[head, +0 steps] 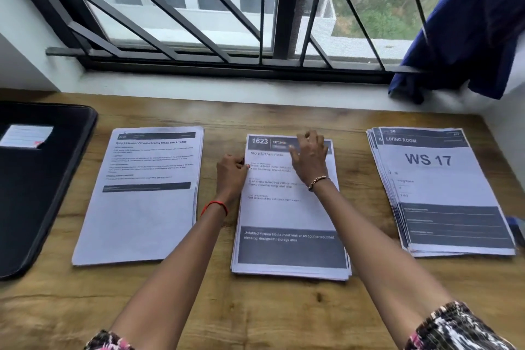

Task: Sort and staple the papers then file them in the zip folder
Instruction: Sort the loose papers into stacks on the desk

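Observation:
Three stacks of printed papers lie side by side on the wooden table (255,315). The left stack (142,207) shows mostly text. The middle stack (287,216) is headed "1623 KITCHEN". The right stack (443,196), fanned at its left edge, reads "WS 17". My left hand (231,176) pinches the left edge of the middle stack. My right hand (311,159) rests with loosely bent fingers on that stack's top sheet near its header. A black zip folder (37,187) lies at the table's left edge, with a white label in its pocket. No stapler is in view.
A window with dark metal bars (227,23) runs along the far side above a white sill. A blue cloth (466,37) hangs from the bars at the right. A small blue object (517,227) peeks in at the right edge beside the right stack.

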A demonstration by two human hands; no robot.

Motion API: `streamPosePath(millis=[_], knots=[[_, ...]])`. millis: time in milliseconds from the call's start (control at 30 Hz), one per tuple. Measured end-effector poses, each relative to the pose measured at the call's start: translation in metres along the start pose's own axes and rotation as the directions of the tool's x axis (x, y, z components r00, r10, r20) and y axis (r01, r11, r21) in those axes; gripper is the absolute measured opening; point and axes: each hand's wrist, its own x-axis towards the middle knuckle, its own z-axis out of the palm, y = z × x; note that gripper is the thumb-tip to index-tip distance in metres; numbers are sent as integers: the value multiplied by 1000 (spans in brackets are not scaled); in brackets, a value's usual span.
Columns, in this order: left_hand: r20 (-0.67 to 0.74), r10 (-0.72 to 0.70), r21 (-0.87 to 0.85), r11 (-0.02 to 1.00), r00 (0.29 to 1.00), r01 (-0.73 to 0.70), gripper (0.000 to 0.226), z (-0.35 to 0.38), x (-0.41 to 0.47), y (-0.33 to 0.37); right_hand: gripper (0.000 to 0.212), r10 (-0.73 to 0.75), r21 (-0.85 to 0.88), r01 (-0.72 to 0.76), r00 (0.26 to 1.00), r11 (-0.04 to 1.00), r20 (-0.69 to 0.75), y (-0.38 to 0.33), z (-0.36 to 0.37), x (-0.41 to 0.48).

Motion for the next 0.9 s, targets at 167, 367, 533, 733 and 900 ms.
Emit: streamPosePath(millis=[167,367,533,733,900], knots=[[29,28,9,1000,999,-28,23,-9,-24,-12,35,323,89,-317,944,944,-69,31,-12,-48],[73,-75,15,997,994,74,13,-19,-52,-22,35,555,211,-540,832,815,-12,42,-21,-90],[117,-80,55,996,990,74,11,-21,-66,-28,40,515,223,-523,852,823,97,34,-25,-116],[188,-85,72,995,979,72,10,-22,-70,-25,37,499,238,-502,863,831,81,30,-20,-118],[122,-138,39,990,983,134,19,-27,-78,-37,34,598,207,-590,801,781,29,30,-17,-127]])
